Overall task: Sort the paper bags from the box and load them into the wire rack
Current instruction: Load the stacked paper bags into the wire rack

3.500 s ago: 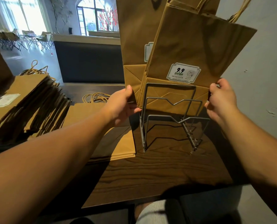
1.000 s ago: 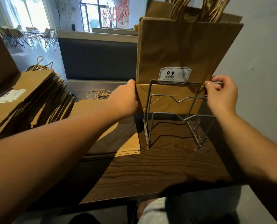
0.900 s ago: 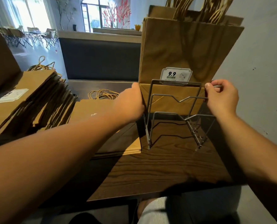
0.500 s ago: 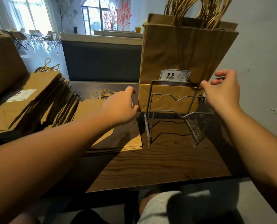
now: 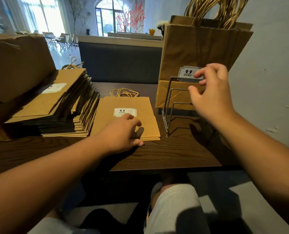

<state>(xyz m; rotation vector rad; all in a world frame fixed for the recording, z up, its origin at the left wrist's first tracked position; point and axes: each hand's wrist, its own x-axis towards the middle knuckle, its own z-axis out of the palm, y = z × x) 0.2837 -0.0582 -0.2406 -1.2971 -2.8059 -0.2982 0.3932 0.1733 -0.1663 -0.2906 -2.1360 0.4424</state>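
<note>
Left hand: I see my left hand (image 5: pixel 123 130) stretched forward and palm down on the small flat stack of brown paper bags (image 5: pixel 128 119), fingers spread loosely, thumb at the near edge; it grips nothing.
Right hand: my right hand (image 5: pixel 211 92) is raised in front of the grey wire rack (image 5: pixel 170 105), fingers half curled and apart, holding nothing.
Bags in rack: a bundle of brown paper bags with twisted handles (image 5: pixel 201 48) stands upright in the rack, against the grey wall (image 5: pixel 272 65).
Waiting bags: a tall slanted pile of flat brown bags (image 5: pixel 56 105) lies left of the small stack, on the dark wooden table (image 5: pixel 165 154).
Box: the brown cardboard box (image 5: pixel 17 61) is at the far left.
</note>
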